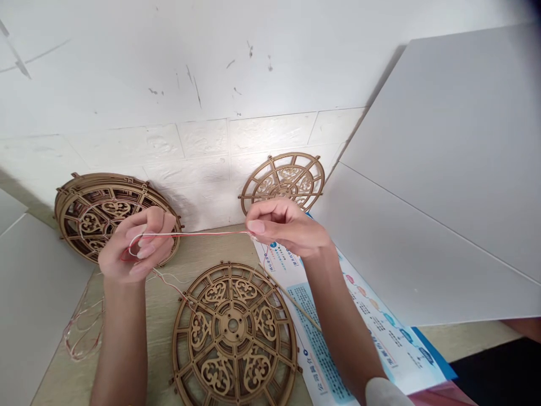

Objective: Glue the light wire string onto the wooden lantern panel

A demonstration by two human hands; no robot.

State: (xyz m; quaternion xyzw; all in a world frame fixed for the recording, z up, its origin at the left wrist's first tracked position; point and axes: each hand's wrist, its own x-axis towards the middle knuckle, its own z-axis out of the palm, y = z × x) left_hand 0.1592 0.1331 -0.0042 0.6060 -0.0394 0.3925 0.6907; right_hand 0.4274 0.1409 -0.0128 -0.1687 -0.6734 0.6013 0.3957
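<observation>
A thin red-and-white string (203, 233) runs taut and level between my two hands. My left hand (137, 243) is closed round one part of it, with a small loop showing by the fingers. The thumb and fingertips of my right hand (291, 228) pinch the other part, and a short red end hangs below. Under the string, a brown openwork wheel (234, 324) with scroll patterns and a round hub lies on the table. Strands trail from below my left hand to this wheel, and a loose tangle of string (82, 338) lies left of my left forearm.
A stack of similar wheels (76, 220) leans on the white brick-pattern wall (203, 138) at left; another wheel (313, 169) leans there at right. A thin stick (296, 304) lies on a printed sheet (315, 361) under my right forearm. Grey panels (443, 169) stand at right.
</observation>
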